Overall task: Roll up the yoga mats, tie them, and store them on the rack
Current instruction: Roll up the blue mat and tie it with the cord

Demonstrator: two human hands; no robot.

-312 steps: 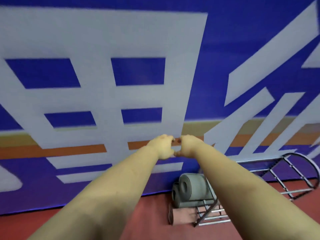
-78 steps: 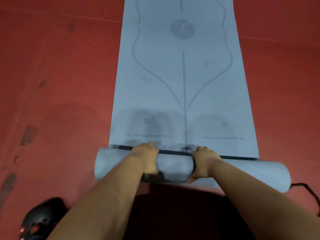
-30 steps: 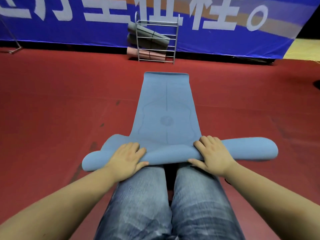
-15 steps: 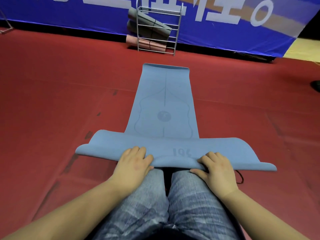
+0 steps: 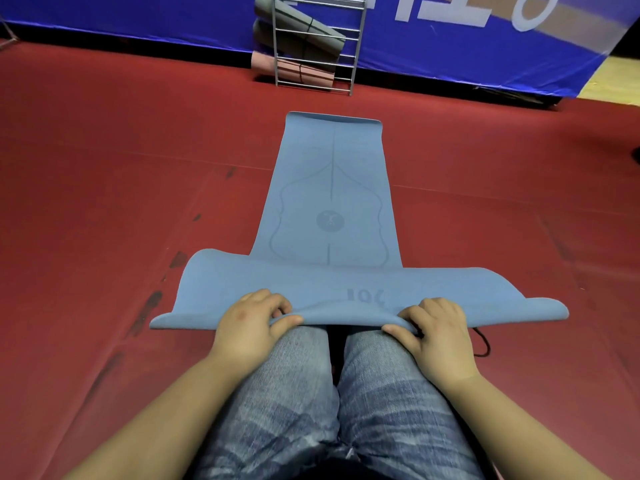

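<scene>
Blue yoga mat [image 5: 332, 202], one, lies flat on open red floor [image 5: 104, 202]; left hand [image 5: 249, 327] and right hand [image 5: 436, 334] pinch its near edge. Rack [image 5: 315, 46] stores three rolled mats.

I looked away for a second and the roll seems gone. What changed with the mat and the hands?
The near end of the blue rubber yoga mat, a plump fold a second ago, has flattened and spread wider. The left hand and right hand, then lying flat on it, now pinch its front edge with curled fingers. The far end stays flat on the red floor; the metal wire rack holds the same rolled mats.
</scene>
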